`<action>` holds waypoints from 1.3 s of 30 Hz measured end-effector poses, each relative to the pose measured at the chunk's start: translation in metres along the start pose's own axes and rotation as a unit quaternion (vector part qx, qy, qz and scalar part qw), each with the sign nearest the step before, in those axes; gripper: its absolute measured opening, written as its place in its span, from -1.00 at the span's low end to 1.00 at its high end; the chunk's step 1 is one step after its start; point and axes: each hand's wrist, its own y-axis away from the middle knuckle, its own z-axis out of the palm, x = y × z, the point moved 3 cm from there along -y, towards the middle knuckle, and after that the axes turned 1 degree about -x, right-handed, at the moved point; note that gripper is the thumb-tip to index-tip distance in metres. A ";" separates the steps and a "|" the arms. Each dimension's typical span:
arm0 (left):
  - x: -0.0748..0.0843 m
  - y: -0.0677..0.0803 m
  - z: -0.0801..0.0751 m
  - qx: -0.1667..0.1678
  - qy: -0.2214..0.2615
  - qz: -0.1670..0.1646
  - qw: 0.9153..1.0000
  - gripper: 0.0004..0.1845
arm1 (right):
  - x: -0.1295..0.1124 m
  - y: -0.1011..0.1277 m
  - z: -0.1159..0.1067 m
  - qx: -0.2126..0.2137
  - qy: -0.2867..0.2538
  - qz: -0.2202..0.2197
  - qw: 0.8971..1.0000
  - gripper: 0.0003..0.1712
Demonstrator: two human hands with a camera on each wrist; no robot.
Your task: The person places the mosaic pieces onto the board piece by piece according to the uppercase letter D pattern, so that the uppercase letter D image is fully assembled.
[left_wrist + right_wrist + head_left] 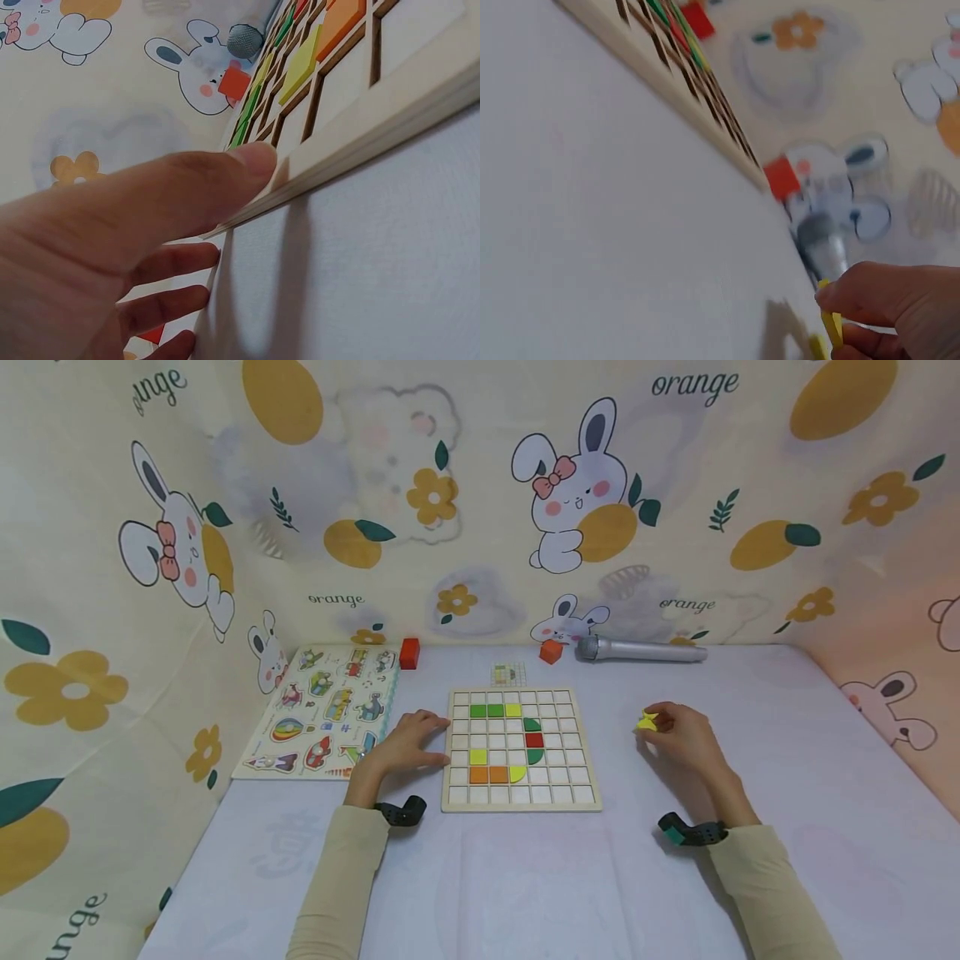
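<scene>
A wooden grid board (521, 807) lies on the table, with green, yellow, red and orange tiles in some of its squares. My left hand (408, 743) is at the board's left edge, fingers extended; in the left wrist view its thumb (251, 161) touches the wooden rim. To the right of the board, my right hand (686, 739) pinches a small yellow tile (830, 319) between thumb and fingers. Another bit of yellow shows just below that tile in the right wrist view, partly cut off, and its exact shape cannot be made out.
A picture puzzle board (322, 710) lies left of the grid board. Behind stand a red block (409, 653), a small patterned card (508, 674), an orange-red cube (551, 652) and a grey microphone (645, 650). Patterned cloth walls (480, 577) enclose the table's back and sides.
</scene>
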 end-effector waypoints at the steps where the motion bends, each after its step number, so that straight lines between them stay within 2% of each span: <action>1: 0.000 0.000 0.000 0.000 -0.001 0.000 1.000 -0.30 | -0.005 -0.001 0.002 -0.003 -0.002 -0.011 1.000 -0.57; 5: -0.001 0.000 0.000 0.000 -0.005 -0.001 1.000 -0.30 | -0.033 -0.008 0.018 -0.024 -0.003 -0.070 0.997 -0.64; 9: -0.002 0.000 0.000 -0.002 -0.005 -0.002 1.000 -0.30 | -0.063 -0.013 0.042 -0.065 -0.010 -0.113 0.991 -0.66; 12: -0.002 -0.001 0.001 -0.002 -0.002 -0.006 1.000 -0.30 | -0.086 -0.014 0.060 -0.088 -0.025 -0.152 0.984 -0.66; 16: -0.001 -0.001 0.001 -0.003 -0.001 -0.008 1.000 -0.30 | -0.115 -0.012 0.080 -0.111 -0.041 -0.218 0.969 -0.67; 19: 0.000 0.000 0.000 -0.004 -0.001 -0.007 1.000 -0.30 | -0.132 -0.012 0.092 -0.121 -0.044 -0.248 0.960 -0.66; 31: 0.003 0.002 -0.003 -0.006 0.003 -0.012 1.000 -0.31 | -0.165 -0.028 0.129 -0.111 -0.082 -0.276 0.951 -0.70; 39: 0.003 0.002 -0.002 -0.002 0.004 -0.003 1.000 -0.31 | -0.172 -0.031 0.138 -0.102 -0.073 -0.255 0.959 -0.87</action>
